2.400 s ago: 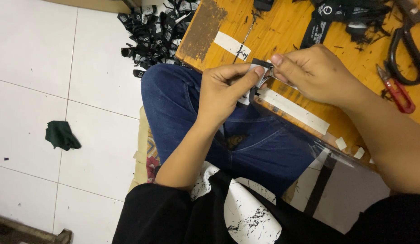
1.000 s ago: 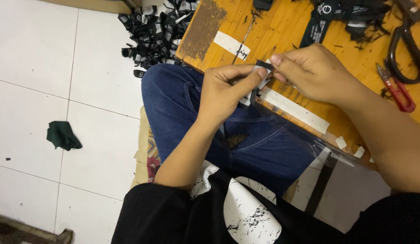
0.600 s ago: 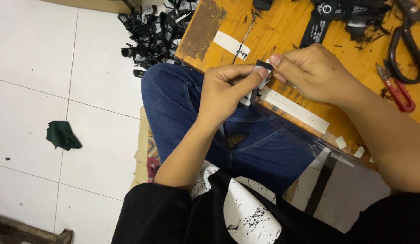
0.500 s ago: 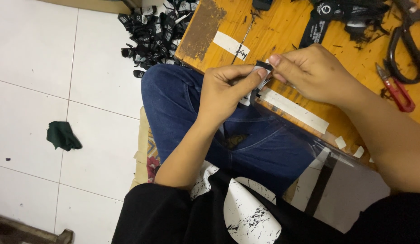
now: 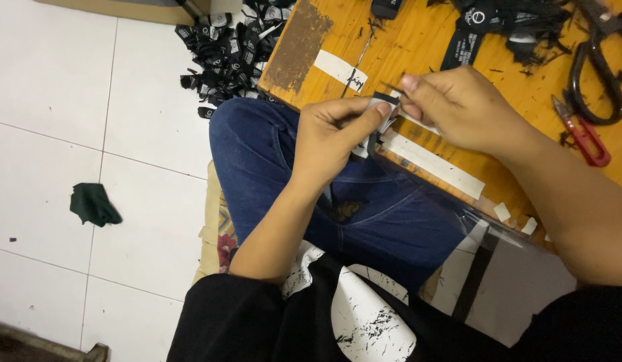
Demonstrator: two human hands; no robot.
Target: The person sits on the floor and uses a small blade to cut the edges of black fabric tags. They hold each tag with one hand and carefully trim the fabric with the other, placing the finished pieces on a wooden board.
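My left hand [image 5: 334,137] and my right hand [image 5: 458,107] meet at the front edge of a low wooden table [image 5: 418,47], above my knee in blue jeans [image 5: 270,161]. Between their fingertips they pinch a small black-and-white fabric label [image 5: 381,114]. My left thumb presses on its white end; my right thumb and forefinger grip its dark end. Most of the label is hidden by the fingers.
A pile of black labels [image 5: 230,43] lies on the white tiled floor beside the table. On the table are white tape strips [image 5: 435,164], more black labels [image 5: 485,23], black scissors [image 5: 595,64] and red snips [image 5: 582,134]. A dark green cloth scrap [image 5: 93,204] lies on the floor.
Both hands stay at the table edge on the label; only the fingers shift slightly.
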